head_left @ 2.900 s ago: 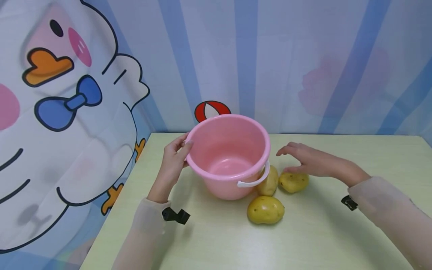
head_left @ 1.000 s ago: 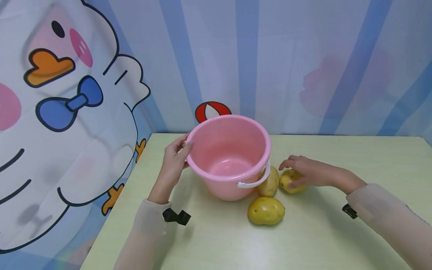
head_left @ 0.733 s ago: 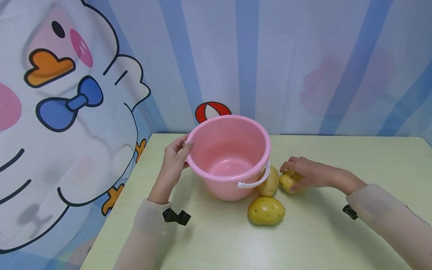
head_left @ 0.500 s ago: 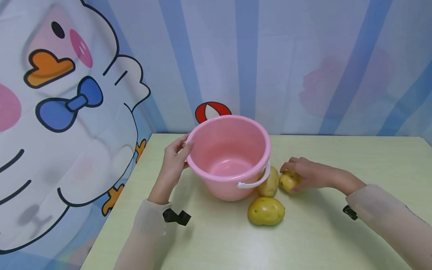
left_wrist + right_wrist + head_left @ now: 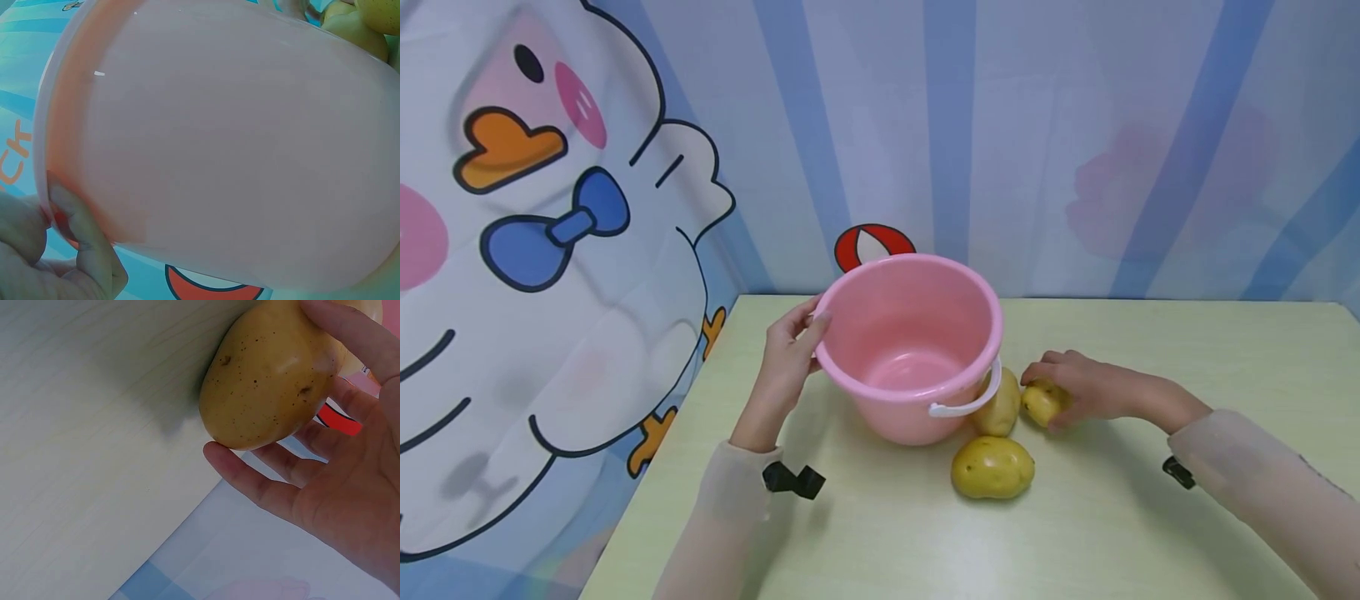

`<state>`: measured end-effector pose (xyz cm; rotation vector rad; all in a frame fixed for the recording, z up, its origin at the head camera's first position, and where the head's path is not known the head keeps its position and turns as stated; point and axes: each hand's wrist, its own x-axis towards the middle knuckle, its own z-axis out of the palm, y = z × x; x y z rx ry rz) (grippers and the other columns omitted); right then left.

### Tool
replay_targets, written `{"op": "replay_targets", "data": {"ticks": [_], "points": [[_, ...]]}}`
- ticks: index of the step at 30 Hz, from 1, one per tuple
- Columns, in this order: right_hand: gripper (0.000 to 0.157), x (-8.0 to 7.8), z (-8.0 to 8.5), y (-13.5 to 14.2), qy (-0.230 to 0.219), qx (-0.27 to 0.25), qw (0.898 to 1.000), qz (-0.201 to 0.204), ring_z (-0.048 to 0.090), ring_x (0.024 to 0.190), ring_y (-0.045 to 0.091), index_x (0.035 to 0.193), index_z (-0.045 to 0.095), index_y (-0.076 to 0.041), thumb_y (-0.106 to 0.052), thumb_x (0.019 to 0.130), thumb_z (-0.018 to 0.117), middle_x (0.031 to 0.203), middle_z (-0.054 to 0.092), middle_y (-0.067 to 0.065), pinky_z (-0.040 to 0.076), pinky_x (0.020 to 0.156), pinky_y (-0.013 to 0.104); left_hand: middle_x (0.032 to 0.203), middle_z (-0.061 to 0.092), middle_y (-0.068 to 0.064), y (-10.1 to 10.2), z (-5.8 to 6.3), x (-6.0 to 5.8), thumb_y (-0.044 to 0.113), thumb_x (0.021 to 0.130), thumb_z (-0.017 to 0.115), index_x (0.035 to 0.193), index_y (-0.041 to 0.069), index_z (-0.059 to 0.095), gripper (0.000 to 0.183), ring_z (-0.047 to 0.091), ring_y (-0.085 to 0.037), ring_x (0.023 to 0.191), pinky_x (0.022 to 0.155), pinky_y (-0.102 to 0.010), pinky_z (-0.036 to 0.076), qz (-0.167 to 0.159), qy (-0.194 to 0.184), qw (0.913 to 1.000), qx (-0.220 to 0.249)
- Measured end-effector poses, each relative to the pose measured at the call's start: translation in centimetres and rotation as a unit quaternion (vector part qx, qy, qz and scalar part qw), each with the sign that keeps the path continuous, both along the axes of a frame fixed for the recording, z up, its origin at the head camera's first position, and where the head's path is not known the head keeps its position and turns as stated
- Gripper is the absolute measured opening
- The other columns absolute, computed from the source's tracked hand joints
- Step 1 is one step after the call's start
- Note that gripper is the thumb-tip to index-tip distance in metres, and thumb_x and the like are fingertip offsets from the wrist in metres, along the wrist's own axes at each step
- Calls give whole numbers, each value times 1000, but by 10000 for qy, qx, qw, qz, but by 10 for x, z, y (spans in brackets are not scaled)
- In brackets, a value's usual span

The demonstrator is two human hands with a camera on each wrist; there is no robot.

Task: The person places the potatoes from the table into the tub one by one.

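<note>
A pink bucket (image 5: 898, 417) with a white handle (image 5: 958, 408) stands on the table, its inside bare. My left hand (image 5: 786, 354) pinches the left side of its rim, thumb inside; the left wrist view shows those fingers (image 5: 94, 250) at the rim. To the bucket's right, my right hand (image 5: 1090, 385) grips a yellow potato (image 5: 1043, 403) from above, thumb on the near side. In the right wrist view, fingers and thumb curl about this speckled potato (image 5: 269, 381). A second potato (image 5: 1000, 404) lies against the bucket, partly behind the handle. A third potato (image 5: 992, 468) lies nearer me.
The pale wooden table (image 5: 880, 533) ends at a striped blue backdrop (image 5: 1022, 167). At the left hangs a cartoon duck print (image 5: 625, 350). A black strap (image 5: 793, 481) sits at the left wrist and another black piece (image 5: 1178, 472) at the right.
My right hand has come down from just above the right-hand potato and closed its fingers and thumb round it. The left hand and the bucket have stayed in place.
</note>
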<state>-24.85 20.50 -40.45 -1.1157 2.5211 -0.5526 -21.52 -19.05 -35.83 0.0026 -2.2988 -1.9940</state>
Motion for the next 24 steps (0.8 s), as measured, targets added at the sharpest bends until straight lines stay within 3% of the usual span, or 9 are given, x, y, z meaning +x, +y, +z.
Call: {"op": "replay_targets", "data": {"ticks": [18, 24], "points": [[51, 0, 1, -1, 86, -46, 9998, 145, 46, 94, 21, 122, 63, -14, -13, 76, 85, 104, 54, -1, 43, 80, 40, 117, 55, -16, 2, 2, 1, 27, 104, 55, 145, 9, 52, 45, 62, -27, 92, 75, -34, 61, 13, 35, 10000, 33], [51, 0, 0, -1, 98, 19, 9999, 130, 47, 95, 21, 123, 64, -16, -15, 76, 85, 105, 54, -2, 45, 80, 40, 116, 55, -16, 2, 3, 1, 27, 104, 55, 145, 9, 52, 45, 62, -23, 90, 75, -32, 61, 13, 51, 10000, 41]]}}
